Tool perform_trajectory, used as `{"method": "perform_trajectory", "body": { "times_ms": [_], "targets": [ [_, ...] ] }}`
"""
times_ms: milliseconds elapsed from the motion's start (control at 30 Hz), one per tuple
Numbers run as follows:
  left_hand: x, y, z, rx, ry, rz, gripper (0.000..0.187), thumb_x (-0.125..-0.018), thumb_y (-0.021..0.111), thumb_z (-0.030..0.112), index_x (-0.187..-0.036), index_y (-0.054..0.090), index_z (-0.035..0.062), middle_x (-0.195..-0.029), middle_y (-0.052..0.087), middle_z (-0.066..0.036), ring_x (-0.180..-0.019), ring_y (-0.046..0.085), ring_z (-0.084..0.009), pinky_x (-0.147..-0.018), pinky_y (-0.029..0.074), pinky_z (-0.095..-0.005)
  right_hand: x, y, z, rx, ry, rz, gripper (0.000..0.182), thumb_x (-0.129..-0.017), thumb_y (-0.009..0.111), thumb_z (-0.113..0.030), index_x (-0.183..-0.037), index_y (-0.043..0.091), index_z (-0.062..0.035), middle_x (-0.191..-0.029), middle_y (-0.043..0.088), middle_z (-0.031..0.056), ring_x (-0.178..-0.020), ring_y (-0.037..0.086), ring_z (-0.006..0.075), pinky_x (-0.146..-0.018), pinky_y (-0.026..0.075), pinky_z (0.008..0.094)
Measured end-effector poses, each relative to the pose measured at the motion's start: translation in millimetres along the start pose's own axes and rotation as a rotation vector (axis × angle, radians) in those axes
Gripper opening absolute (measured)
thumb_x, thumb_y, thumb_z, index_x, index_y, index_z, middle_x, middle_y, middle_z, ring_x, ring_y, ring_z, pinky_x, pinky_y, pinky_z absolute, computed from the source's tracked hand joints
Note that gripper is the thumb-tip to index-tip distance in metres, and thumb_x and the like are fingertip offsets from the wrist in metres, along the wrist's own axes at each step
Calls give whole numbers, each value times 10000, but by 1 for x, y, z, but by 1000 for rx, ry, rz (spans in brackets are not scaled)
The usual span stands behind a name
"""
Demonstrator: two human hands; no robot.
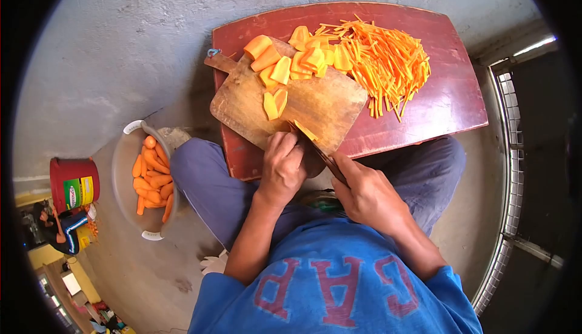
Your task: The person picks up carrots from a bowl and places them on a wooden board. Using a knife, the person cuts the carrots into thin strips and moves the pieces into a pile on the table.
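left hand (pixel 282 167) pinning carrot slice (pixel 305 131), right hand (pixel 368 195) gripping knife (pixel 321 152)

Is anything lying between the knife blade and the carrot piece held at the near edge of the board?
Nothing visible does. The left hand pins the carrot piece on the cutting board, and the knife in the right hand already lies against it. The other carrot chunks sit farther back.

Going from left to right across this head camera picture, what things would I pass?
Red tub → bowl of whole carrots → wooden cutting board → left hand → right hand holding a knife → pile of carrot strips on the red table.
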State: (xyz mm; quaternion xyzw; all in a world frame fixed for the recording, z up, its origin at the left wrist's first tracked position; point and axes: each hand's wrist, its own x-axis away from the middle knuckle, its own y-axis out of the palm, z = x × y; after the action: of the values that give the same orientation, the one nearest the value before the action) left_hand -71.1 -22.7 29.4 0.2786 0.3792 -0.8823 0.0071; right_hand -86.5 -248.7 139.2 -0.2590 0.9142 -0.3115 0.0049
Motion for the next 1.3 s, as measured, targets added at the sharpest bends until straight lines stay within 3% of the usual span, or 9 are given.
{"method": "perform_trajectory", "body": {
  "times_ms": [267, 600, 733, 1033, 1133, 1233, 1300],
  "targets": [
    [3, 3, -1, -13, 7, 24, 271, -821, 696, -42, -1075, 789, -57, -1134, 726, -180, -1067, 675, -417, -961, 564, -532, 6, -9, -6, -1, 7, -3, 402, -1052, 725, -74, -1420, 599, 27, -1031, 730, 341, -1004, 718, 576, -822, 569, 598],
    [6, -14, -5, 82, -84, 61, 168, -912, 787, -89, -1075, 789, -45, -1146, 755, -165, -1016, 716, -399, -930, 598, -501, 8, -12, -6, -40, 25, 17, 422, -1052, 722, -60, -1446, 611, 43, -1117, 736, 331, -1034, 717, 578, -860, 581, 587],
    [2, -14, -6, 29, -17, 19, 211, -887, 733, -102, -1085, 787, -52, -1160, 752, -167, -1058, 696, -404, -954, 594, -497, 15, -8, -13, -5, 27, -5, 456, -1058, 714, -59, -1485, 591, 43, -1170, 746, 331, -1076, 733, 567, -896, 602, 590],
    [2, -18, -3, -47, 5, -100, 248, -813, 710, -80, -1051, 775, -51, -1214, 719, -199, -1089, 647, -438, -962, 566, -532, -11, 12, -6, 128, -8, -85, 454, -1065, 710, -74, -1474, 535, 18, -1182, 749, 343, -997, 754, 557, -797, 612, 626],
    [1, -17, -4, -33, 25, -61, 252, -812, 708, -87, -1051, 777, -46, -1183, 718, -194, -1063, 645, -442, -948, 564, -532, -8, 4, -11, 180, -17, -104, 426, -1065, 706, -71, -1448, 546, 21, -1126, 756, 336, -962, 753, 554, -781, 611, 624],
    [0, -13, -4, -4, 43, 8, 258, -809, 711, -92, -1051, 781, -38, -1149, 714, -189, -1036, 640, -446, -929, 562, -534, 9, -1, -20, 137, -126, 20, 336, -1057, 690, -51, -1333, 533, 57, -931, 744, 345, -881, 755, 566, -724, 623, 620],
    [-2, -14, -3, 9, 46, 13, 259, -810, 715, -95, -1052, 786, -36, -1136, 715, -187, -1032, 642, -443, -919, 560, -533, 6, 3, -16, 129, -127, 14, 336, -1055, 693, -50, -1332, 534, 54, -938, 744, 342, -884, 757, 564, -726, 622, 623]
  ]
}}
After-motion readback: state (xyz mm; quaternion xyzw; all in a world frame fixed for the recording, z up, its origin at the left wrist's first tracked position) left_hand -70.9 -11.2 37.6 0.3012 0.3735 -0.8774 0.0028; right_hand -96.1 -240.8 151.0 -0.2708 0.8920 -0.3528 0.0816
